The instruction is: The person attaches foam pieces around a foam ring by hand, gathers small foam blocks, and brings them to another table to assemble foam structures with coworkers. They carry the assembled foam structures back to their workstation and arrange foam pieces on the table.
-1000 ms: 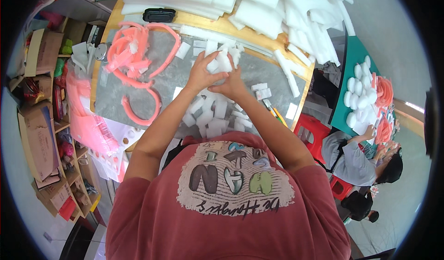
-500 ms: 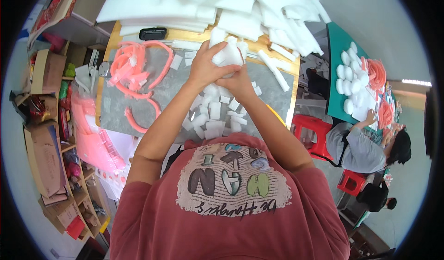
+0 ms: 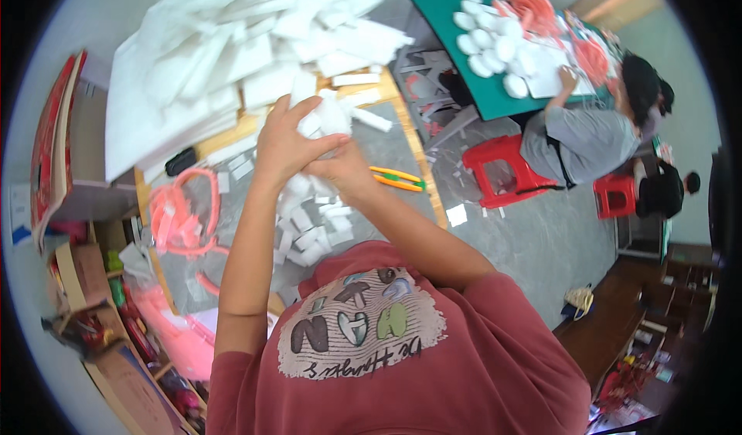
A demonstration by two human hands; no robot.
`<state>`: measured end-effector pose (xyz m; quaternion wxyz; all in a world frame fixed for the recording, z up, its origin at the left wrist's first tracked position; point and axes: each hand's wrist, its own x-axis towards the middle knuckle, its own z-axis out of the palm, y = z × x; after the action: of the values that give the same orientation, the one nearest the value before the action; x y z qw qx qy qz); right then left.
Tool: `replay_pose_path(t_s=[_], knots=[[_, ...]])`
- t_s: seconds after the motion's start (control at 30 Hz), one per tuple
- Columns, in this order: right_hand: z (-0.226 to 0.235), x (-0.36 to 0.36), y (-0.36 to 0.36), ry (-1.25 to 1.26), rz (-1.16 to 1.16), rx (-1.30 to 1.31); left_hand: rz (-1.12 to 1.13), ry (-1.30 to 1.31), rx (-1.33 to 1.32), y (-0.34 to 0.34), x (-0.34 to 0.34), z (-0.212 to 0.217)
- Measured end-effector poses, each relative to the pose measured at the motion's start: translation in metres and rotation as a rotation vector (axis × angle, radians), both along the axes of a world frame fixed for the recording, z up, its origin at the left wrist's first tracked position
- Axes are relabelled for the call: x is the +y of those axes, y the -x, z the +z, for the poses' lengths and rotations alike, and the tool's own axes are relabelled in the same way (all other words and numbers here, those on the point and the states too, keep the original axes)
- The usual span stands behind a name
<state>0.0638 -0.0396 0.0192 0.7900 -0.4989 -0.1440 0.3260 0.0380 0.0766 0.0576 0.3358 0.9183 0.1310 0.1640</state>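
Observation:
Above the near half of the grey-topped work table, both hands are closed around a bunch of white foam pieces (image 3: 334, 116). My left hand (image 3: 283, 145) wraps it from the left, its thumb reaching across toward the right. My right hand (image 3: 345, 172) grips from below and the right, its fingers partly hidden. Loose white foam blocks (image 3: 308, 232) lie heaped on the table just under my wrists. To the right of my right hand rests a slim orange-and-green tool (image 3: 399, 178), its exact kind unclear.
Stacked white foam sheets (image 3: 193, 87) cover the table's far side. Coral foam strips (image 3: 182, 222) and a small black object (image 3: 181, 161) lie at left. Right of the table are a red stool (image 3: 502, 174) and a person in grey (image 3: 580, 143) at a green table (image 3: 433, 17).
The view has swung, bringing the green table and floor further into sight. The orange-and-green tool now shows beside my right arm. Both hands keep hold of the foam.

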Motion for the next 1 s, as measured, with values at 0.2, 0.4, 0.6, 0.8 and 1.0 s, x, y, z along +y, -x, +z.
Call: replay_pose_path(t_s=[0.2, 0.4, 0.6, 0.8, 1.0], knots=[[0.008, -0.068, -0.011, -0.031, -0.112, -0.035, -0.147, -0.095, -0.038, -0.020, -0.078, 0.038], [0.040, -0.204, -0.025, -0.059, -0.242, -0.050, -0.360, -0.095, -0.061, -0.055, -0.214, 0.064], [0.047, -0.370, -0.042, -0.132, -0.556, -0.151, -0.621, -0.087, -0.125, -0.097, -0.387, 0.072], [0.050, -0.541, -0.038, -0.186, -0.809, -0.107, -0.986, -0.029, -0.135, -0.131, -0.567, 0.072], [0.059, -0.671, -0.022, -0.186, -1.184, -0.067, -1.261, -0.196, -0.028, -0.137, -0.724, 0.086]])
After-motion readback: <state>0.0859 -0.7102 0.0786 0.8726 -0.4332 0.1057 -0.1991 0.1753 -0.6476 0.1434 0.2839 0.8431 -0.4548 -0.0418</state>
